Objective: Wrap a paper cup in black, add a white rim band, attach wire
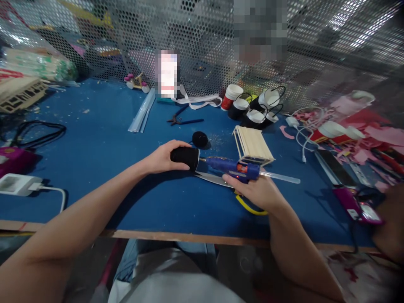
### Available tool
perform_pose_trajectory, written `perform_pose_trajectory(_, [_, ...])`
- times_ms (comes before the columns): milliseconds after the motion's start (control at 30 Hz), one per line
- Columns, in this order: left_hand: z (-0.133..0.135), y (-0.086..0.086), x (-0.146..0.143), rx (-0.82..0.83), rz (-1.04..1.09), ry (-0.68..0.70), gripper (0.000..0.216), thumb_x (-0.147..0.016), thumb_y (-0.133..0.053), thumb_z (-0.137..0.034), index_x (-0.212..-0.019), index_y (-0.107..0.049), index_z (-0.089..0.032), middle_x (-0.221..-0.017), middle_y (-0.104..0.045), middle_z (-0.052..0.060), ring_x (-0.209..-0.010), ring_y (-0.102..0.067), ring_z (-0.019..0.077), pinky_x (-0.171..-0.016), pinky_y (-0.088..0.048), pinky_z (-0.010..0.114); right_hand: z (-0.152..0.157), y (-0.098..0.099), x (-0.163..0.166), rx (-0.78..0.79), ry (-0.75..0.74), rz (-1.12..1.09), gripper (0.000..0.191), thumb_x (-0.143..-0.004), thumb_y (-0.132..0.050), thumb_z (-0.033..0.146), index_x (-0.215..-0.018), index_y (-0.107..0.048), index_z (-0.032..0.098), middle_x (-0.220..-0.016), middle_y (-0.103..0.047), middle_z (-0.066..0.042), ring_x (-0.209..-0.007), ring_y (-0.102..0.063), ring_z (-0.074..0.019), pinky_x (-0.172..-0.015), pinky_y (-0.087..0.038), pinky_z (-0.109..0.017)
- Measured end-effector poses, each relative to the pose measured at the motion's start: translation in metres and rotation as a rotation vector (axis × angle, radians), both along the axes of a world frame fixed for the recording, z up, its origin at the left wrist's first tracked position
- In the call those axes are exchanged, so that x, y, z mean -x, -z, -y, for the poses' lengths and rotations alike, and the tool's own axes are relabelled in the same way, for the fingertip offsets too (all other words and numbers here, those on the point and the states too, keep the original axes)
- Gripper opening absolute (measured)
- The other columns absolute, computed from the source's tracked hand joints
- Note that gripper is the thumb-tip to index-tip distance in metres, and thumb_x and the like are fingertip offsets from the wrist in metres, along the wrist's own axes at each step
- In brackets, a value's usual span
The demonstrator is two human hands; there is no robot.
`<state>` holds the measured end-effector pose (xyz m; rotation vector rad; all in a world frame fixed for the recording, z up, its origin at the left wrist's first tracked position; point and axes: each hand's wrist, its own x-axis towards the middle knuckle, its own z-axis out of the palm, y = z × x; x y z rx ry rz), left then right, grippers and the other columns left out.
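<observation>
My left hand point(167, 159) is wrapped round a black-covered paper cup point(185, 158), which lies on its side with its white rim facing right. In my right hand point(257, 191) is a blue hot glue gun point(233, 166), a clear glue stick jutting from its back. The gun's nozzle is at the cup's rim; whether it touches cannot be made out. Beneath the gun lie scissors point(214, 179) with yellow handles, partly hidden by my right hand. Just beyond the cup sits a small black ball of yarn or cord point(200, 139).
A little wooden stick stand point(254, 144) is right of the yarn. Farther back are pliers point(184, 120), clear glue sticks point(143, 110), white ribbon point(202, 100) and several cups point(240, 108). Pink scraps point(362, 143) and cables lie right. A perforated metal screen point(195, 42) borders the back.
</observation>
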<state>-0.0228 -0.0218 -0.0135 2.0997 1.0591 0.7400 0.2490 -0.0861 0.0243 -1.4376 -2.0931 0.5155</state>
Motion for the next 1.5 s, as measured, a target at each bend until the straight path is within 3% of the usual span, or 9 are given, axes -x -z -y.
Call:
perform_pose_trajectory(200, [0.0001,0.0000,0.0003,-0.006,-0.013,0.008,0.060,-0.065,-0.067,-0.049,-0.117,-0.051,-0.024,-0.115,-0.054,0.005,-0.104,-0.054,0.0214,-0.090,-0.043,0.036,0.0008,-0.0005,-0.0007,0.065,-0.016,0.097,0.024,-0.077,-0.058,0.041,-0.065,-0.057,0.021,-0.063,-0.065,0.000,-0.060,-0.061,-0.0176,-0.060,-0.046,-0.030])
perform_pose_trajectory(567, [-0.0001,0.0013,0.0006,-0.049,-0.027,0.011,0.061,-0.065,-0.068,-0.049,-0.118,-0.050,-0.024,-0.113,-0.053,0.006,-0.103,-0.053,0.0217,-0.090,-0.043,0.038,0.0005,-0.0019,0.0027,0.064,0.061,0.055,0.024,-0.075,-0.060,0.045,-0.071,-0.056,0.021,-0.066,-0.063,0.000,-0.064,-0.062,-0.0182,-0.061,-0.048,-0.030])
perform_pose_trajectory(867, [0.0009,0.0008,-0.0004,-0.086,-0.045,0.006,0.060,-0.065,-0.068,-0.049,-0.117,-0.050,-0.024,-0.112,-0.053,0.007,-0.103,-0.053,0.0223,-0.091,-0.042,0.040,0.0037,-0.0023,0.0003,0.066,0.061,0.088,0.025,-0.074,-0.060,0.045,-0.068,-0.054,0.022,-0.058,-0.061,0.002,-0.054,-0.059,-0.0159,-0.050,-0.045,-0.027])
perform_pose_trajectory(1500, [0.0018,-0.0004,-0.0008,-0.086,-0.067,0.011,0.063,-0.065,-0.068,-0.050,-0.118,-0.050,-0.023,-0.113,-0.053,0.007,-0.104,-0.053,0.0225,-0.092,-0.041,0.038,0.0034,0.0000,-0.0008,0.062,0.089,0.105,0.027,-0.072,-0.060,0.048,-0.068,-0.055,0.022,-0.057,-0.062,0.002,-0.052,-0.058,-0.0158,-0.051,-0.044,-0.027])
